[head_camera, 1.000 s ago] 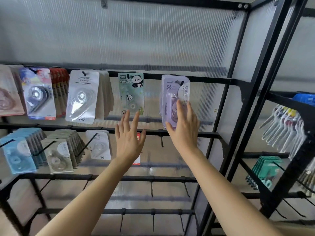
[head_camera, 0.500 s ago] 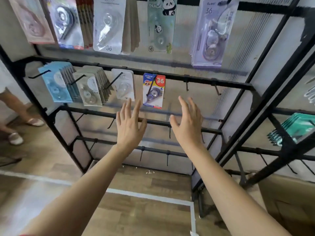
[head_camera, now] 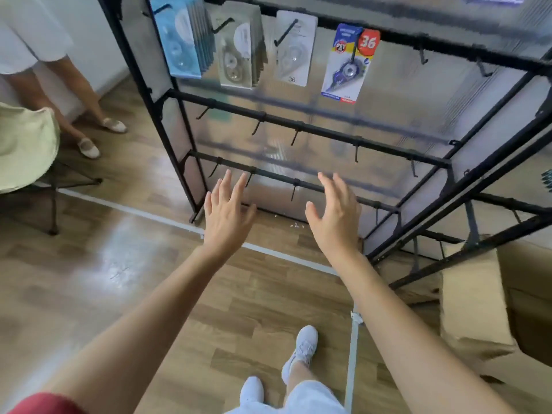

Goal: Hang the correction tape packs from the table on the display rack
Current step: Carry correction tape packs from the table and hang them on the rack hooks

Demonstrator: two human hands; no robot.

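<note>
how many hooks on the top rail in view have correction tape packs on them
4, left to right: light blue stack, grey stack, white pack, blue pack marked 36. The two hooks further right are bare; higher rails are cut off.

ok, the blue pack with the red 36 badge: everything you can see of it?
The blue pack is a flat card with a clear blister over a dark blue tape dispenser, a round red 36 badge at top right and a red strip at the bottom. It hangs alone on a black hook off the rack rail, slightly tilted, right of the white pack.
</note>
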